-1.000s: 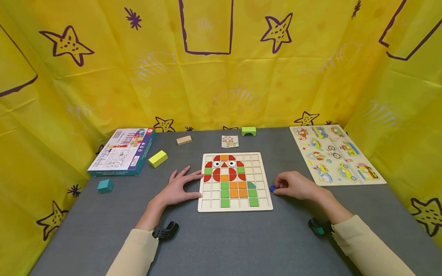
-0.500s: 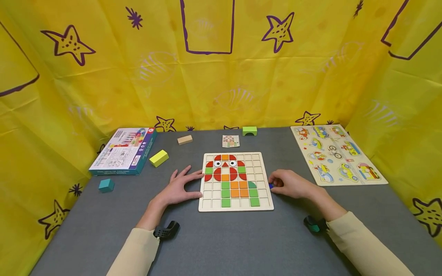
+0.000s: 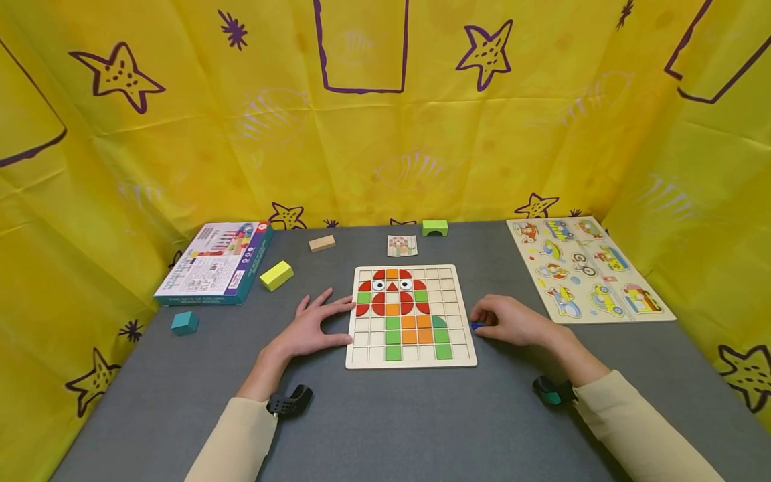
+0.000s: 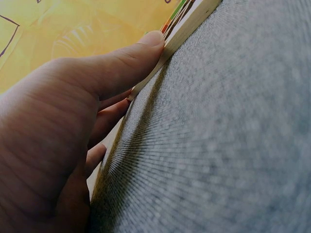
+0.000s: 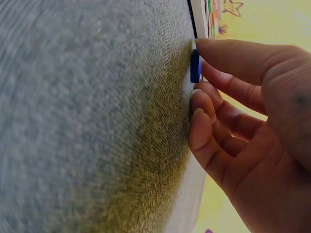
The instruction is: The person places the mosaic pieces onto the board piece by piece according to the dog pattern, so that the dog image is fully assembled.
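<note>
A light wooden grid board (image 3: 369, 356) lies mid-table, with red, orange, green and eye-patterned tiles set in its squares. My left hand (image 3: 310, 329) is spread at the board's left side, its thumb and index fingertips touching the edge. In the left wrist view the thumb (image 4: 129, 63) rests against the wooden rim. Just off the board's right edge, my right hand (image 3: 512, 320) pinches a small blue tile (image 3: 476, 325) low at the table. The right wrist view has the blue tile (image 5: 195, 65) between thumb and index finger, the other fingers curled below; its full shape is hidden.
A small picture card (image 3: 401, 246) lies behind the board, beside a green arch block (image 3: 435, 228). Leftward are a plain wooden block (image 3: 322, 244), a yellow block (image 3: 277, 276), a teal block (image 3: 185, 323) and a flat box (image 3: 211, 264). A vehicle puzzle board (image 3: 578, 264) lies right.
My right hand moved left with the blue tile to the board's edge, then drew back slightly to the right. The left hand and the board have stayed in place.
</note>
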Tool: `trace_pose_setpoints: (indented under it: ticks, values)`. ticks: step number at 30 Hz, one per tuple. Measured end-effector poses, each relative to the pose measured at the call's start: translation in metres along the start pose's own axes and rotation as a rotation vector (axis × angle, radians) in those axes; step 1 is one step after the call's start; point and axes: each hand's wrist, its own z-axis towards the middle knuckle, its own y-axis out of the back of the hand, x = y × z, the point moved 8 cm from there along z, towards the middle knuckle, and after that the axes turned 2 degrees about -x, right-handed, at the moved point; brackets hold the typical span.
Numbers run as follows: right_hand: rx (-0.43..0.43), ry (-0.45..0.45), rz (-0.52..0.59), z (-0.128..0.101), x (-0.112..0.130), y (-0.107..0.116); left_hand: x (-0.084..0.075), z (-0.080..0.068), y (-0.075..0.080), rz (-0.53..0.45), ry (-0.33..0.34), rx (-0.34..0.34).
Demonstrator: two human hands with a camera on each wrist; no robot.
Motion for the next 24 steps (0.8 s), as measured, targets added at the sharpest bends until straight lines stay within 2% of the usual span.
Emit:
trace_pose_setpoints:
  ticks: [6, 14, 24]
  values:
    - [0.02, -0.016, -0.008, 0.002, 0.0, -0.002, -0.001, 0.0, 0.0, 0.0, 0.0, 0.002]
    - [0.027, 0.025, 0.02, 0.002, 0.004, -0.002, -0.001, -0.001, 0.0, -0.003, 0.006, 0.012]
    - [0.02, 0.066, 0.012, 0.02, 0.02, -0.004, -0.002, -0.001, 0.0, -0.004, 0.011, 0.008]
